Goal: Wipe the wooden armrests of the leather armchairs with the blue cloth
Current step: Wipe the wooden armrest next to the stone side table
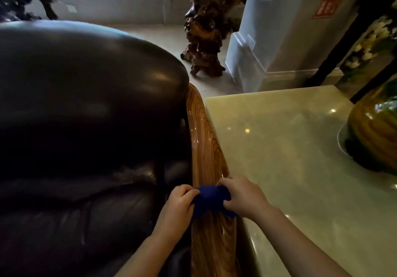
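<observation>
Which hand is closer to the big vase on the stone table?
Right. The right hand grips the blue cloth on the table side; the left hand is beyond it from the vase.

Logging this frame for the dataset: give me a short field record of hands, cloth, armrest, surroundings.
left hand: grips the cloth's left end
right hand: grips the cloth's right end
blue cloth: bunched, stretched across the armrest
wooden armrest: glossy, striped grain, runs away from camera
leather armchair: dark, left of armrest
stone table: pale, right of armrest
vase: on table, far right
</observation>
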Available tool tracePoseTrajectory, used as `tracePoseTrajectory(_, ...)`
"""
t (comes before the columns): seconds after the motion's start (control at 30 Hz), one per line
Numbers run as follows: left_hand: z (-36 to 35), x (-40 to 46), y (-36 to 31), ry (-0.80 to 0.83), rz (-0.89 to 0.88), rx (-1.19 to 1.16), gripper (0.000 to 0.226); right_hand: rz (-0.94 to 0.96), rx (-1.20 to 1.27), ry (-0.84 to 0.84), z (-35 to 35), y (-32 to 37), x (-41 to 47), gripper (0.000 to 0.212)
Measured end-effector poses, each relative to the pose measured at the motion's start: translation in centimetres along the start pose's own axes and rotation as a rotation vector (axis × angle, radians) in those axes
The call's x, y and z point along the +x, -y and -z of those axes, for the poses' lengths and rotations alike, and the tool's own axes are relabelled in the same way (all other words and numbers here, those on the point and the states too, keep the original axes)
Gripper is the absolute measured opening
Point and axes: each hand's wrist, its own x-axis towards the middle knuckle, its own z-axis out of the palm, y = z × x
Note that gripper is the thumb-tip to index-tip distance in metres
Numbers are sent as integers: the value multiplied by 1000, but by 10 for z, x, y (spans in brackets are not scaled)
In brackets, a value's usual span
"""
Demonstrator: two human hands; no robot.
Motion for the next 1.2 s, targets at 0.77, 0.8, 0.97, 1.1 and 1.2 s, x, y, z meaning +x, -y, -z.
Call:
tracePoseTrajectory(0.77, -125, 65, 27, -293, 402, -204, 64, -131, 51, -513, -131, -27, 80, 65)
tracePoseTrajectory(0.8, -124, 71, 29, -300, 394, -225, 64, -133, 41, -513, -128, -27, 85, 65)
tracePoseTrajectory(0.97, -117, 95, 40, -311, 369, -372, 65, -110, -12, -505, -114, -25, 110, 66)
tracePoseTrajectory(1.1, -113, 116, 51, -313, 326, -530, 64, -92, -29, -510, -104, -25, 130, 68)
tracePoseTrajectory(1.2, -108, 141, 60, -304, 319, -653, 63, -73, 11, -511, -93, -27, 152, 70)
